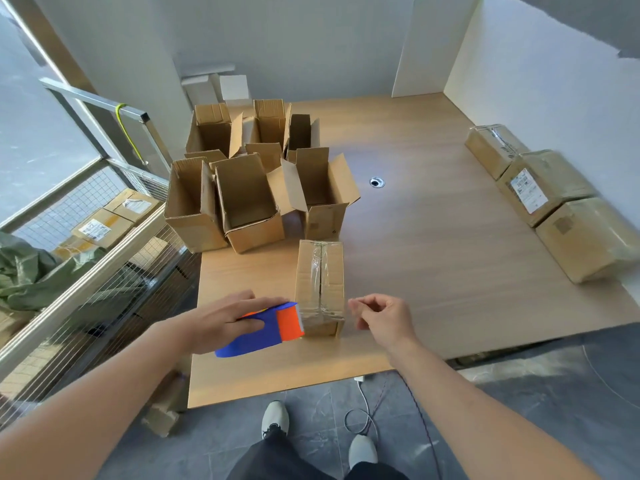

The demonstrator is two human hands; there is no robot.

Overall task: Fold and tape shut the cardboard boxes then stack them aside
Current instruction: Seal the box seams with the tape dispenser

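While the left hand (pixel 221 322) grips the blue and orange tape dispenser (pixel 263 329), fingers laid over its top and thumb along its side, the dispenser's orange head touches the near left corner of the closed box (pixel 320 285). This closed box lies near the near edge of the wooden table (pixel 433 244), long axis running near to far. Clear tape runs along its top seam and over the near end.

Right hand (pixel 384 317): just right of the closed box, not touching it, fingers loosely curled and holding nothing.

Open boxes (pixel 252 199): a cluster at the far left of the table, flaps up, interiors showing. The nearest of them stands just beyond the closed box.

Taped boxes (pixel 540 192): three in a row along the right edge of the table, against the white wall, touching one another. The middle one bears a white label.

A round cable port (pixel 376 182) is set in the table's middle, between the open cluster and the right row.

Left of the table: a wire mesh cage (pixel 104 258) with more labelled boxes inside. Below the near edge: grey floor, two white shoes, a white cable.
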